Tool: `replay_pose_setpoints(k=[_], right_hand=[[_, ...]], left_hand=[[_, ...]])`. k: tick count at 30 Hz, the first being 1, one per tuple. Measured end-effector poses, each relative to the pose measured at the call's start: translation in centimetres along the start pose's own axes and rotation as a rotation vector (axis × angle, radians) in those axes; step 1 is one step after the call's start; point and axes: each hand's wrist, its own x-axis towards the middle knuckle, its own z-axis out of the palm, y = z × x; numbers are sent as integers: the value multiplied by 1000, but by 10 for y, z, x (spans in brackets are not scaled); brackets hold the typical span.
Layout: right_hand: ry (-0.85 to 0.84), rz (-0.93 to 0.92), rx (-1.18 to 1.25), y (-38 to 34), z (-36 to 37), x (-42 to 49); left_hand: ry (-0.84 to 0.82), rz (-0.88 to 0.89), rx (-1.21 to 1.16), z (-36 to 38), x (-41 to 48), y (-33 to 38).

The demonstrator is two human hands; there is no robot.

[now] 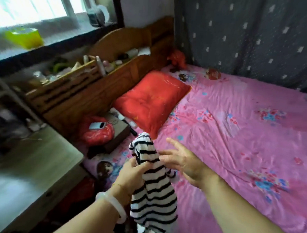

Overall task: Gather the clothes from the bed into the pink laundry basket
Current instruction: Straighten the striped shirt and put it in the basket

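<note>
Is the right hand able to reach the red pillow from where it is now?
Probably yes. The right hand is open and holds nothing, and only bare pink sheet lies between it and the red pillow. The left hand holds the striped garment off to the side.

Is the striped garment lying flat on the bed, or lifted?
Lifted: the left hand grips the striped garment, which hangs bunched above the bed.

bright window (30, 4) above a wooden headboard (128, 42), dark patterned curtain (251, 36), pale desk (30, 172)
</note>
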Motion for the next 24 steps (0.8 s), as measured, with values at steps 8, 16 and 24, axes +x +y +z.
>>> replay_pose_setpoints(k=[8, 16, 24], right_hand=[[-81, -33, -294, 13, 143, -46], [-44, -136, -372, 1, 252, -70], [-147, 6, -58, -5, 309, -70]], left_hand=[[184, 31, -112, -118, -110, 22], [263, 38, -120, -205, -186, 12], [88, 46, -188, -237, -243, -14]])
